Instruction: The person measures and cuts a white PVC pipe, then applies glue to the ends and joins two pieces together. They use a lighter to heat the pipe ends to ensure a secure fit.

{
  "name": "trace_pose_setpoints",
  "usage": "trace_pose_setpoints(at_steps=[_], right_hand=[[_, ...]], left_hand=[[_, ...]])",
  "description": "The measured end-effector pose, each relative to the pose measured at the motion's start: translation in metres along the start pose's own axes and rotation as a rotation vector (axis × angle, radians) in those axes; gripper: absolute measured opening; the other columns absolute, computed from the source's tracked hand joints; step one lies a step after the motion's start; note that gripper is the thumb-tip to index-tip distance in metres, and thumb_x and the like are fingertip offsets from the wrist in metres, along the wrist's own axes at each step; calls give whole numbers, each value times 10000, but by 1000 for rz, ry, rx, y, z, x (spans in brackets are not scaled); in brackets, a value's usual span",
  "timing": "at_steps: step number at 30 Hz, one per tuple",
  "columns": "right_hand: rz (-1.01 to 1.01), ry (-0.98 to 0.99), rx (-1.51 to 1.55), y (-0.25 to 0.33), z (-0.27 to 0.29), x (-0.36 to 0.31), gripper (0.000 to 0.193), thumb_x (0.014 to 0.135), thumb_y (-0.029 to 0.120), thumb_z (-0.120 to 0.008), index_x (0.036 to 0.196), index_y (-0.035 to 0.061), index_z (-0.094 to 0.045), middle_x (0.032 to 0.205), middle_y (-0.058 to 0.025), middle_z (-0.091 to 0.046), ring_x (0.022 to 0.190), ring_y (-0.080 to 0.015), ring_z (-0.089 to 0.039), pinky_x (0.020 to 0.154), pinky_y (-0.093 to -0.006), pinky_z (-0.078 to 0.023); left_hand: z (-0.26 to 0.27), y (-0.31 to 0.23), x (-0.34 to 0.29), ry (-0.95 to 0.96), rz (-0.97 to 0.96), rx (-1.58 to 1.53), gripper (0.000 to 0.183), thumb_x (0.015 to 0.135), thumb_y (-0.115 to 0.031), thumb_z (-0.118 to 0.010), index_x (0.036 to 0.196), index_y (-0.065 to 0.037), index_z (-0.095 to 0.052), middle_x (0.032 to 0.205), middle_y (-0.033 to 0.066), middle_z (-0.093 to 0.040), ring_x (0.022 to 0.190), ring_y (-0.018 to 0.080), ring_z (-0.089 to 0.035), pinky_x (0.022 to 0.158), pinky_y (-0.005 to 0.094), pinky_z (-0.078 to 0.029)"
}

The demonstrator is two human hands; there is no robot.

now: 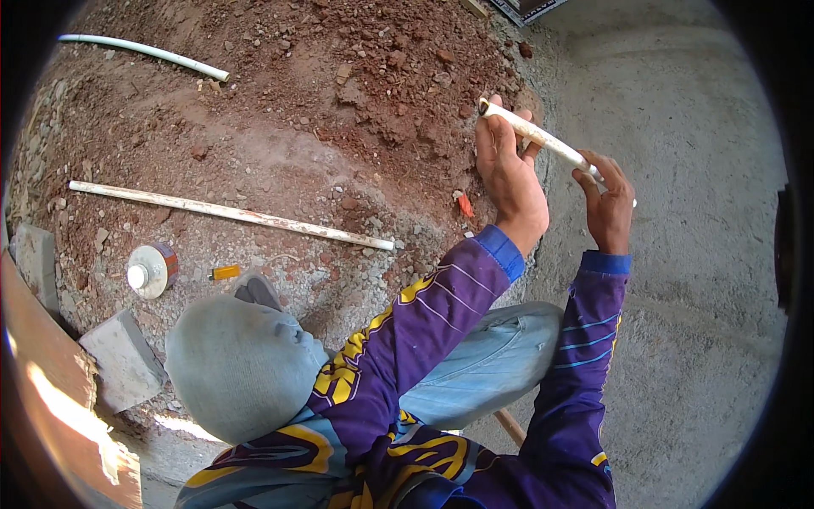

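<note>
A short white plastic pipe (547, 140) is held up in both my hands, tilted so that its left end is higher. That left end is open and has a dark, scorched-looking rim. My left hand (514, 191) has its thumb and fingers around the pipe near the dark end. Farther right along the pipe, my right hand (609, 204) grips it, and a small stub pokes out past the fingers. Part of the pipe is hidden behind the right fingers.
On the reddish soil lie a longer dirty white pipe (229, 209) and a pale green-white tube (153, 51). A can (161, 267) with a white cap, a yellow lighter (225, 272), an orange scrap (465, 205) and a concrete block (125, 360) are near. Rough concrete (687, 229) spreads right.
</note>
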State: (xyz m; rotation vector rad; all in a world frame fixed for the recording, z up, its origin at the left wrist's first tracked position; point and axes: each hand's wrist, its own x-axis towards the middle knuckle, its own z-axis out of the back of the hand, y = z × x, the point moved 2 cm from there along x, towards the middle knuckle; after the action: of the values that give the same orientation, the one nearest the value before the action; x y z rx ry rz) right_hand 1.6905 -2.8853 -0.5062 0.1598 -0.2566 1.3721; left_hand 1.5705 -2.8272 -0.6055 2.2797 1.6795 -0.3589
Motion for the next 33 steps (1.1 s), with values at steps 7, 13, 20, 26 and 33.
trace_pose_setpoints(at_steps=[7, 13, 20, 26, 33], right_hand=[[-99, 107, 44, -5, -5, -6, 307, 854, 113, -794, 1158, 99, -755, 1087, -137, -756, 985, -295, -714, 879, -392, -534], [-131, 186, 78, -9, -9, -12, 325, 884, 149, -778, 1195, 64, -734, 1120, -156, -752, 1011, -289, -714, 897, -382, -528], [-151, 295, 95, -20, -8, -14, 331, 911, 184, -760, 1204, 35, -721, 1130, -177, -746, 1017, -299, -708, 905, -392, -523], [-200, 320, 121, -26, -10, -17, 331, 924, 194, -748, 1209, 29, -713, 1090, -167, -750, 971, -289, -695, 876, -387, -513], [-248, 369, 131, -30, -7, -22, 341, 949, 223, -727, 1222, 20, -701, 1075, -164, -748, 982, -278, -689, 886, -390, -509]], left_hand=[[-1, -7, 7, 27, 76, -86, 476, 1087, -386, -510, 1473, -119, -436, 1334, 83, -499, 1227, 209, -478, 1086, 457, -360], [4, -7, 8, 78, 55, -37, 489, 1075, -396, -537, 1473, -127, -443, 1277, 66, -531, 1190, 225, -518, 1077, 452, -374], [11, 0, 9, 106, 85, -80, 540, 1064, -419, -562, 1492, -121, -424, 1260, 64, -539, 1184, 229, -522, 1070, 460, -395], [12, 5, 16, 87, 125, -91, 481, 1068, -363, -568, 1460, -107, -458, 1280, 65, -543, 1221, 228, -526, 1076, 455, -408], [19, 10, 9, 149, 147, -50, 418, 1062, -330, -586, 1402, -98, -511, 1276, 68, -568, 1222, 225, -542, 1092, 449, -408]])
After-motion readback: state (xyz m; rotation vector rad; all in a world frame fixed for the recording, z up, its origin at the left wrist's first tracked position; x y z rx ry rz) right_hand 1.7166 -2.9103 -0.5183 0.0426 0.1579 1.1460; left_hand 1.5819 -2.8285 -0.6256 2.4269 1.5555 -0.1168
